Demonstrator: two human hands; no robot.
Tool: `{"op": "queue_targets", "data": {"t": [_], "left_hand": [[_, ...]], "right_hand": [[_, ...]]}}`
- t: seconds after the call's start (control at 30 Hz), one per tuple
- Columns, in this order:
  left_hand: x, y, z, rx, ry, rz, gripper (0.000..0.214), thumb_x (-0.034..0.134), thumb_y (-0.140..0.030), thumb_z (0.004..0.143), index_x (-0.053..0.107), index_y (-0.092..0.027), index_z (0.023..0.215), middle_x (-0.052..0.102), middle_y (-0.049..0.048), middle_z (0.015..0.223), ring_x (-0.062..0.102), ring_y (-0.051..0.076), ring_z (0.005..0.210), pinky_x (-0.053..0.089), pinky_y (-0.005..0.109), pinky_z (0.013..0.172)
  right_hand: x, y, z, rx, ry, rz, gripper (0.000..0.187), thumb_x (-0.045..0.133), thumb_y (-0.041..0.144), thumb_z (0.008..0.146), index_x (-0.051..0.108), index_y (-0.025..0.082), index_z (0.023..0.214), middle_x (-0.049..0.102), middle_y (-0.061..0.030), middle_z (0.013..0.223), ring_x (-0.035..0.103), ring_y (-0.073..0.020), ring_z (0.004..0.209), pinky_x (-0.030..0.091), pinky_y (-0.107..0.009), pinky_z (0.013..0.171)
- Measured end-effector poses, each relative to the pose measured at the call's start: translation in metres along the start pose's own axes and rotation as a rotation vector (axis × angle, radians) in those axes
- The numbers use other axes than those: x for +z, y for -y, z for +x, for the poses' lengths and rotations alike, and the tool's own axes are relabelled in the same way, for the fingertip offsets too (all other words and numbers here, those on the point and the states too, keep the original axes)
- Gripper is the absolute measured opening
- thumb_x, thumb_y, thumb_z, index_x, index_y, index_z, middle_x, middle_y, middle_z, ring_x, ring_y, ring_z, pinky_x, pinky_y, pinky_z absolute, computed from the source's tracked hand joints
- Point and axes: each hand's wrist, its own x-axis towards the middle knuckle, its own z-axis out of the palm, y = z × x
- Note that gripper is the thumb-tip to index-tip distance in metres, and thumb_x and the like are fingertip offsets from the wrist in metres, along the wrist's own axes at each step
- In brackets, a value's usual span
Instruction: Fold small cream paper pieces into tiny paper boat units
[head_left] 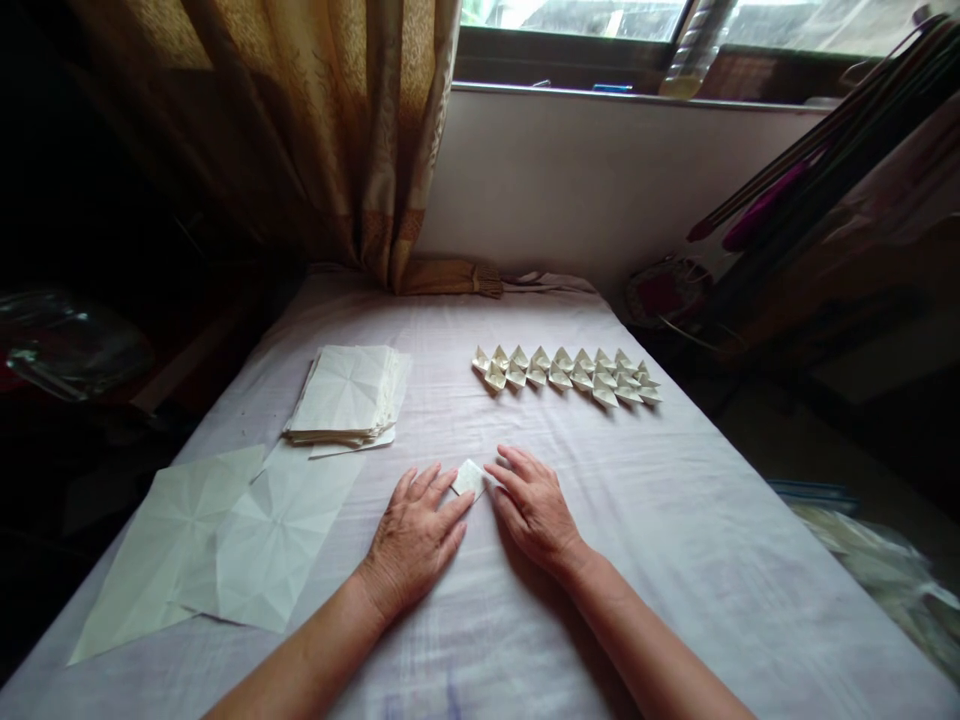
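A small folded white paper piece lies on the pale cloth between my two hands. My left hand rests flat with fingers stretched out, its fingertips touching the piece's left side. My right hand also lies flat, fingers extended, touching the piece's right edge. Neither hand grips it. Beyond the hands, several finished folded paper pieces sit in two overlapping rows.
A stack of creased white square sheets lies at the left. Two large creased sheets lie flat near the table's left edge. A curtain hangs behind; clutter and rods stand at the right.
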Motion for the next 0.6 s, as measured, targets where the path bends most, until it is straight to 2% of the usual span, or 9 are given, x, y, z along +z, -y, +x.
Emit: {"op": "queue_targets", "data": {"t": [0.1, 0.27, 0.43, 0.6], "left_hand": [[-0.001, -0.002, 0.000, -0.007, -0.003, 0.007, 0.035, 0.056, -0.029, 0.090, 0.064, -0.031, 0.124, 0.061, 0.0061, 0.129, 0.050, 0.027, 0.124, 0.033, 0.050, 0.111], [-0.001, -0.004, -0.001, -0.001, -0.012, 0.025, 0.034, 0.054, -0.028, 0.091, 0.065, -0.029, 0.123, 0.062, 0.0070, 0.127, 0.051, 0.027, 0.122, 0.033, 0.050, 0.111], [-0.001, -0.006, -0.003, -0.011, -0.022, 0.043, 0.035, 0.052, -0.025, 0.091, 0.064, -0.027, 0.124, 0.065, 0.0050, 0.126, 0.052, 0.026, 0.123, 0.031, 0.049, 0.112], [-0.001, -0.013, -0.004, 0.003, -0.007, 0.085, 0.037, 0.051, -0.026, 0.092, 0.061, -0.023, 0.128, 0.060, 0.0060, 0.135, 0.048, 0.027, 0.130, 0.028, 0.048, 0.113]], "right_hand": [[-0.007, 0.007, -0.012, -0.044, -0.004, 0.006, 0.030, 0.051, 0.021, 0.091, 0.069, 0.026, 0.115, 0.059, -0.0112, 0.134, 0.050, -0.0285, 0.126, 0.042, -0.047, 0.100], [-0.014, 0.021, -0.017, -0.103, 0.087, -0.035, 0.032, 0.053, 0.025, 0.092, 0.067, 0.029, 0.121, 0.056, -0.0123, 0.137, 0.047, -0.0315, 0.128, 0.041, -0.050, 0.099], [-0.015, 0.023, -0.014, -0.101, 0.126, -0.052, 0.032, 0.053, 0.024, 0.092, 0.066, 0.026, 0.121, 0.060, -0.0078, 0.135, 0.048, -0.0302, 0.129, 0.037, -0.047, 0.102], [-0.017, 0.025, -0.016, -0.133, 0.181, -0.048, 0.035, 0.050, 0.025, 0.094, 0.062, 0.023, 0.127, 0.061, -0.0042, 0.135, 0.046, -0.0284, 0.131, 0.031, -0.046, 0.106]]}}
